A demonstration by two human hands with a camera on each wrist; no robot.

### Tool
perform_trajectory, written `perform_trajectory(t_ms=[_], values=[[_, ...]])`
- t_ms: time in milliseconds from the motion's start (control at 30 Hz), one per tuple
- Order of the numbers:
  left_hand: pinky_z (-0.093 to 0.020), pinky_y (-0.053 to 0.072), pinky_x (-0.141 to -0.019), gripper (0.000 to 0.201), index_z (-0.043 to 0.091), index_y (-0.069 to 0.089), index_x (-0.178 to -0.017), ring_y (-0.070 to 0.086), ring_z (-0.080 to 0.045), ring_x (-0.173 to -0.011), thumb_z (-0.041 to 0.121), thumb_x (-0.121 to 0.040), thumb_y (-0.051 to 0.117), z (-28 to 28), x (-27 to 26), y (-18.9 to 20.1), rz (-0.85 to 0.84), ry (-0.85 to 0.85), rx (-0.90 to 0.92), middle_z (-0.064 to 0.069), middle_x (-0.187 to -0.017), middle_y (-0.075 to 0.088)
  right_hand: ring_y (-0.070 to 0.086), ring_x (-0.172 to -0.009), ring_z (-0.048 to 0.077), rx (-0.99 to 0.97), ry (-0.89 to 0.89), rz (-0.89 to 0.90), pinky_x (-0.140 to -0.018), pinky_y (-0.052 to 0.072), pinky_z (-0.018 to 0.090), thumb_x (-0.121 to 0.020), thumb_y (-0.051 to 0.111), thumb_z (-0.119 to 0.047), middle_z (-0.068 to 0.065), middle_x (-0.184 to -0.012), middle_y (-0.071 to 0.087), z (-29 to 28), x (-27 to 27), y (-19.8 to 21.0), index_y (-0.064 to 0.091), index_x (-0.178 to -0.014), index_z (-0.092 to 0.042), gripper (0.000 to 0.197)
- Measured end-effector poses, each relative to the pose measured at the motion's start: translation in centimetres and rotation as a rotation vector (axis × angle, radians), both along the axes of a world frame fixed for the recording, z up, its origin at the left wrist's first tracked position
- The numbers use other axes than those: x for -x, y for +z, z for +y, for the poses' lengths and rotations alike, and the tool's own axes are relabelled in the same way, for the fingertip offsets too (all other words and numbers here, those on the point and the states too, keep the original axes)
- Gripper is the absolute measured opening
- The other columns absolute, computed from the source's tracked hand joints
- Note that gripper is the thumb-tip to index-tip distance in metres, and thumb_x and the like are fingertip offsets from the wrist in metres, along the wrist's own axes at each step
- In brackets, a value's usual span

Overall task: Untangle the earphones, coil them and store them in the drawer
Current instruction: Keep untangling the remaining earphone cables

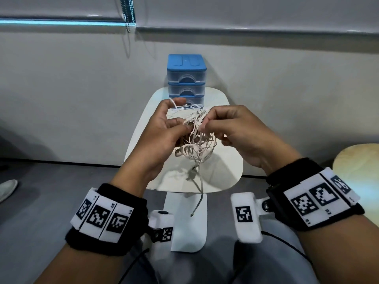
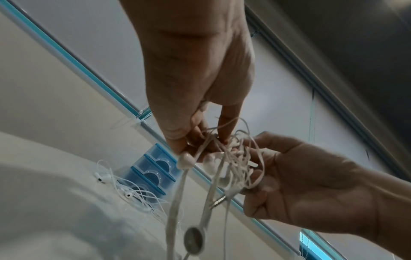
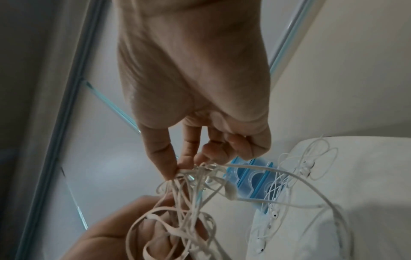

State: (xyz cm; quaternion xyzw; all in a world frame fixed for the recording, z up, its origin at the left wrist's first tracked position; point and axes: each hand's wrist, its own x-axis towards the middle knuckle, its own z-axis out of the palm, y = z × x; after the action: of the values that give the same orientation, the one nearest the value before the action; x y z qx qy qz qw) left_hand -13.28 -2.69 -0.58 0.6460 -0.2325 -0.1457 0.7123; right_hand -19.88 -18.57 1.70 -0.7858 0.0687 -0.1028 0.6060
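A small white table [image 1: 223,173] with rounded corners stands on a white pedestal against a pale grey wall, on a grey floor; a window blind's bead chain [image 1: 128,15] hangs above, and the curved edge of a light wooden surface [image 1: 356,160] shows at the right. At the table's far edge sits a stack of clear drawers [image 1: 186,79] with a blue lid, all of them pushed in. On the tabletop just in front of the drawers lies a second pair of white earphones [image 2: 124,190], loose and tangled. Both hands are raised above the table, each wrist wrapped in a black band with printed markers. Between them hangs the knotted bundle of flat beige earphones [image 1: 196,140] — held in the air, not touching the table, with one end of the cable dangling down past the table's near edge. The left hand [image 1: 164,132] is turned palm inward, its fingers curled into the tangle and pinching strands of it. The right hand [image 1: 235,130] faces it, thumb and forefinger pinching a strand at the top of the knot, the other fingers curled in — the two hands nearly touch across the bundle.
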Motion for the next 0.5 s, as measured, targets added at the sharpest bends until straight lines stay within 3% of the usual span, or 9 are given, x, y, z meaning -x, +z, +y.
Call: perform_trajectory(t_ms=[67,167,233,333,500], values=[[-0.029,0.043,-0.056,0.039,0.022,0.053,-0.131,0.060,-0.018,-0.064,0.005,-0.096,0.058,-0.10,0.07,0.20,0.049,-0.017,0.028,-0.007,-0.086,0.070,0.041,-0.051,0.003,-0.016,0.006,0.001,-0.051,0.031,0.017,-0.083,0.069,0.001,-0.001,-0.063,0.058,-0.07,0.08,0.06,0.067,-0.088,0.006,0.007],[-0.032,0.048,-0.065,0.036,0.022,0.055,-0.129,0.065,-0.018,-0.067,0.019,-0.096,0.068,-0.55,0.36,0.68,0.042,0.000,0.002,-0.008,-0.087,0.073,0.050,-0.054,0.001,0.077,-0.025,-0.073,-0.055,0.040,0.011,-0.085,0.072,0.000,0.009,-0.062,0.061,-0.16,0.19,0.09,0.065,-0.079,0.009,0.012],[-0.034,0.053,-0.068,0.041,0.022,0.056,-0.126,0.068,-0.019,-0.067,0.014,-0.091,0.074,-0.72,0.41,0.77,-0.004,0.027,-0.019,-0.009,-0.082,0.073,0.054,-0.059,0.004,0.187,-0.030,-0.110,-0.062,0.044,0.016,-0.083,0.077,-0.005,0.014,-0.068,0.066,-0.26,0.25,0.10,0.070,-0.078,0.003,0.012],[-0.030,0.056,-0.065,0.042,0.020,0.055,-0.125,0.070,-0.018,-0.066,0.004,-0.090,0.073,-0.70,0.28,0.65,-0.008,0.023,-0.013,-0.004,-0.075,0.074,0.053,-0.056,0.000,0.243,-0.023,-0.096,-0.061,0.043,0.012,-0.081,0.078,-0.004,0.001,-0.064,0.065,-0.40,0.53,-0.05,0.074,-0.076,-0.001,0.007],[-0.030,0.059,-0.064,0.044,0.022,0.056,-0.125,0.071,-0.019,-0.066,-0.002,-0.090,0.070,-0.38,0.15,0.61,0.016,0.004,-0.006,-0.007,-0.080,0.077,0.045,-0.048,-0.001,0.106,-0.051,-0.020,-0.051,0.034,0.012,-0.084,0.071,-0.004,0.001,-0.064,0.065,-0.69,0.60,-0.01,0.075,-0.081,0.004,0.010]])
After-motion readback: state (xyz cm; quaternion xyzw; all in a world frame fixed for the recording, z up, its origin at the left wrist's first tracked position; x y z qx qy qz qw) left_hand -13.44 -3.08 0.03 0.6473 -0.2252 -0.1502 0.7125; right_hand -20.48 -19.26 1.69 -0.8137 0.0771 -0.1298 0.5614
